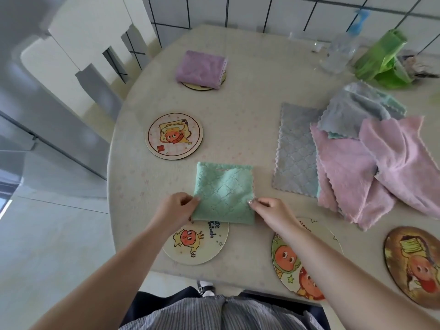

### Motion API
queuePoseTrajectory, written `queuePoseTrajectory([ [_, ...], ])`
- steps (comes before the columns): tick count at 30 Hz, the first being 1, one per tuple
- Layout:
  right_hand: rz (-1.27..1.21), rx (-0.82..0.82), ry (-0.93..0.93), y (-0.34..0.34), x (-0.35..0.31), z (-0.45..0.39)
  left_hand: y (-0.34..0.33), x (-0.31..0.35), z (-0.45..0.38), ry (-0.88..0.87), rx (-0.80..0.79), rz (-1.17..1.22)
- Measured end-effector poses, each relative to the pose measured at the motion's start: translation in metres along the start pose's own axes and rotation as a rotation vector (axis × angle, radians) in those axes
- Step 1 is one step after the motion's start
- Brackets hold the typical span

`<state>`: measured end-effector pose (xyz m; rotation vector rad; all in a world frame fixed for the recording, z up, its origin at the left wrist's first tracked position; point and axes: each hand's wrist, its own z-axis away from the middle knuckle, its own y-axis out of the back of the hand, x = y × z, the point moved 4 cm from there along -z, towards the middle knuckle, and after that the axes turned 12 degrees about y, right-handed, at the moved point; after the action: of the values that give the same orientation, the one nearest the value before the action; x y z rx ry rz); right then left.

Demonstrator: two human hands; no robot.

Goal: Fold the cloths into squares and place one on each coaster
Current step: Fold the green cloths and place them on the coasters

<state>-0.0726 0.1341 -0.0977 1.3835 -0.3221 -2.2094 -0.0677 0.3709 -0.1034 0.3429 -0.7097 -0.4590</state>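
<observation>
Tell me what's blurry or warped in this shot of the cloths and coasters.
Head view: wide-angle lens bends the table edge and wall tiles; the far clear bottle and green bag look soft; the green cloth stays fairly sharp; lighting is even, without harsh shadows or glare.

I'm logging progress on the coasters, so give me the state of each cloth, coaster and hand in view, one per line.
Green cloth: folded square, overlapping near-left coaster.
Purple cloth: folded, on far coaster.
Middle-left coaster: bare.
Near-middle coaster: bare, crossed by right forearm.
Right coaster: bare.
Grey cloth: flat, unfolded.
Pink cloths: heaped, unfolded.
Left hand: pinching green cloth.
Right hand: pinching green cloth.
</observation>
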Motion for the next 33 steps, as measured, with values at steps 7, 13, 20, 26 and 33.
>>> queuePoseTrajectory([
  [7,-0.096,0.143,0.192,-0.005,-0.006,-0.004,0.002,0.008,0.004,-0.337,0.165,-0.023],
  [13,0.172,0.041,0.466,-0.010,-0.008,-0.010,-0.002,0.018,-0.001,-0.490,0.174,-0.219],
  [20,0.200,0.048,0.408,-0.009,-0.005,-0.027,-0.008,0.020,-0.009,-0.438,0.265,-0.181],
  [26,0.240,0.004,0.424,-0.009,-0.007,-0.034,-0.011,0.016,-0.008,-0.405,0.304,-0.158],
  [33,0.310,-0.047,0.396,-0.007,-0.016,-0.038,-0.007,0.019,-0.007,-0.329,0.287,-0.257],
])
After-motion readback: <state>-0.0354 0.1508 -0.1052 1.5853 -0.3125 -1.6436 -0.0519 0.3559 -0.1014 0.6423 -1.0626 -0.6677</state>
